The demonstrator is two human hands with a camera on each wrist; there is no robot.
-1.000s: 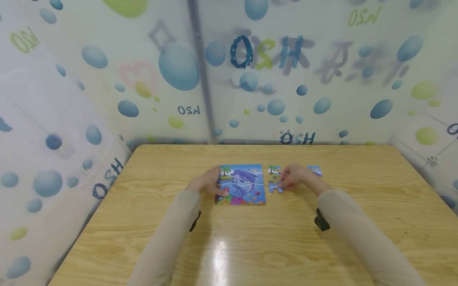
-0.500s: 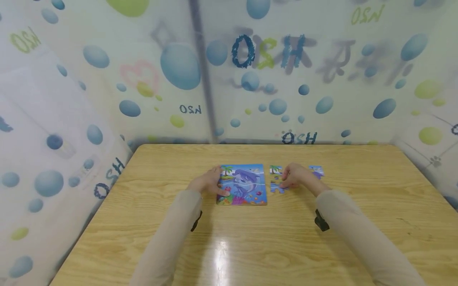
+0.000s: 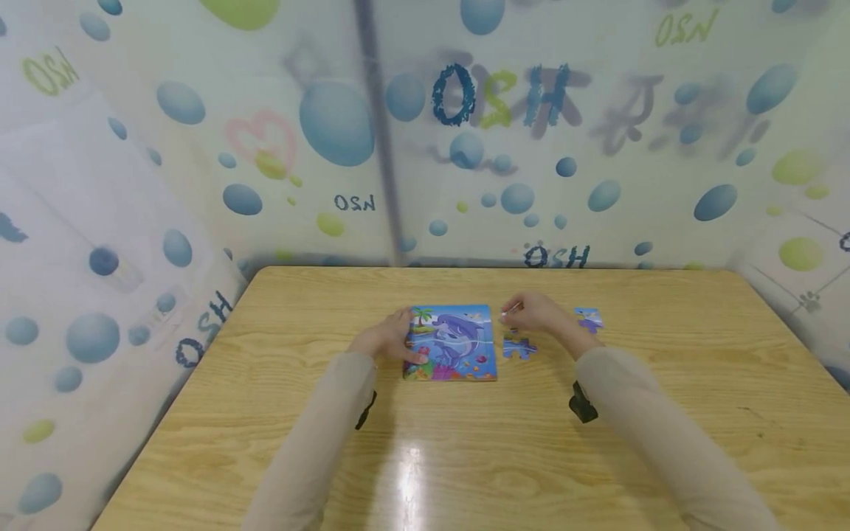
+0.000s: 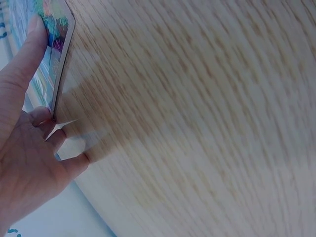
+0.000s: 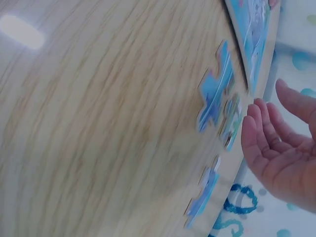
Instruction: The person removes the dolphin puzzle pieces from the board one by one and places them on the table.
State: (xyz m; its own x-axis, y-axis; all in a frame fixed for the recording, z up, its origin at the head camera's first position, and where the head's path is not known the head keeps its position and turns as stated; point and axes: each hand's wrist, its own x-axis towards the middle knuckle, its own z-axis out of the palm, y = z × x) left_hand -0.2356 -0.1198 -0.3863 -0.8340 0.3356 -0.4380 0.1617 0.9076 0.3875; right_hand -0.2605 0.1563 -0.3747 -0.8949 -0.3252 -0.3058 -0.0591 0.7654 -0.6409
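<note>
A square board with a dolphin picture (image 3: 454, 343) lies flat on the table. My left hand (image 3: 387, 339) holds its left side, with the thumb across the picture and the fingers at the edge, as the left wrist view shows. My right hand (image 3: 534, 311) is just right of the board, over a palm-tree puzzle piece (image 5: 231, 121) that it mostly hides in the head view. In the right wrist view that hand's fingers are loosely bent, the thumb apart and nothing between them. Nearer me lies a blue puzzle piece (image 3: 518, 348).
Another puzzle piece (image 3: 589, 318), blue and purple, lies farther right, beyond my right forearm. All this rests on a wooden table (image 3: 478, 450). A wall covering printed with blue and green dots (image 3: 335, 124) stands right behind the table's far edge.
My right hand has moved up and left from the blue piece to the palm-tree piece. The blue piece has shifted slightly right and now shows fully. My left hand stays on the board.
</note>
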